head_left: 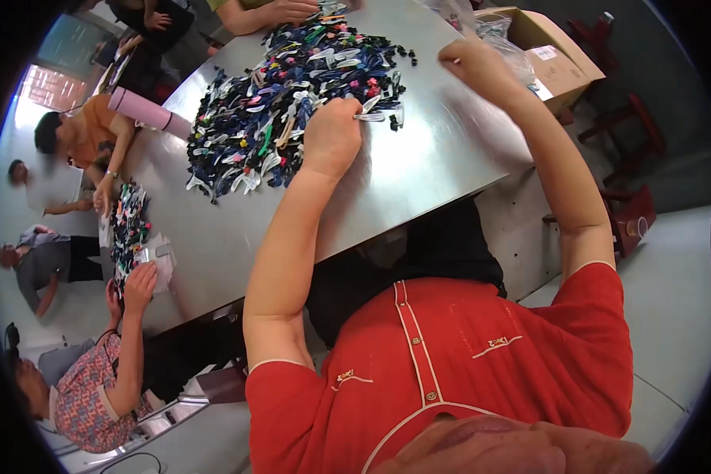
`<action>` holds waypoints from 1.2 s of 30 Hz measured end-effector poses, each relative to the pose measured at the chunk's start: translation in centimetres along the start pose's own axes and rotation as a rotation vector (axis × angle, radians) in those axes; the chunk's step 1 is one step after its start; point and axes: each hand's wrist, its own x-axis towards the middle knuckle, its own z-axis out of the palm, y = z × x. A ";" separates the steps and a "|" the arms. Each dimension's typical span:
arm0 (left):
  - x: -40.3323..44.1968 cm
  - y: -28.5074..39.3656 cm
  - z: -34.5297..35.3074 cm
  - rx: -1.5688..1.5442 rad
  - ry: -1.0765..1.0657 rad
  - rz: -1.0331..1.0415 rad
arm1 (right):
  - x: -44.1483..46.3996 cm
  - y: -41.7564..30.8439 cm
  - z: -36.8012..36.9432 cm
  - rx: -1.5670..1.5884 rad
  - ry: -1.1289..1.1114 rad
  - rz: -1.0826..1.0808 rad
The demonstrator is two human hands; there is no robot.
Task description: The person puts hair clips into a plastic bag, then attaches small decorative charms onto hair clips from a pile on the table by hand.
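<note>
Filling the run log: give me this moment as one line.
left hand: curled at clip pile, pale clip alongside; right hand: curled right of pile, contents hidden; surface: metal table; far right: open carton

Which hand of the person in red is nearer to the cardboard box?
Right. The right hand is just left of the cardboard box in the picture; the left hand is farther away, at the pile of clips.

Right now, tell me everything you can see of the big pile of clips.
The pile is a broad, uneven heap of small loose clips, plastic-looking, mostly black, dark blue and whitish, with pink, green and yellow among them. It lies on the shiny metal-looking table. Your left hand is at its near right side; another person's hand is at its far edge.
</note>
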 end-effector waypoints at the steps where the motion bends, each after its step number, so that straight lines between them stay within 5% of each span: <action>1: 0.1 0.3 -0.4 0.024 -0.051 -0.056 | 0.1 -1.1 1.1 0.020 0.006 -0.085; 6: 0.8 1.5 -1.4 0.158 0.008 -0.064 | 0.4 -5.3 3.5 0.170 -0.158 -0.281; 9: 1.9 1.6 -0.3 0.214 0.026 0.046 | 0.6 -5.9 4.1 0.210 -0.334 -0.243; 20: 2.2 1.5 0.1 0.206 -0.133 -0.041 | -0.6 -4.2 3.0 0.424 -0.343 -0.109; 23: 1.5 0.8 -0.3 0.150 -0.062 -0.011 | -1.7 -3.3 0.7 0.430 -0.248 -0.039; 29: 0.1 1.2 -2.1 -0.011 -0.038 -0.079 | -2.3 6.7 -3.4 -0.069 0.351 0.331; 32: 0.0 1.4 -1.9 -0.058 -0.054 -0.105 | -2.3 9.5 -3.6 -0.255 0.187 0.499; 36: -0.2 0.5 -1.0 -0.127 0.012 -0.065 | -1.9 9.1 -2.6 -0.278 0.175 0.392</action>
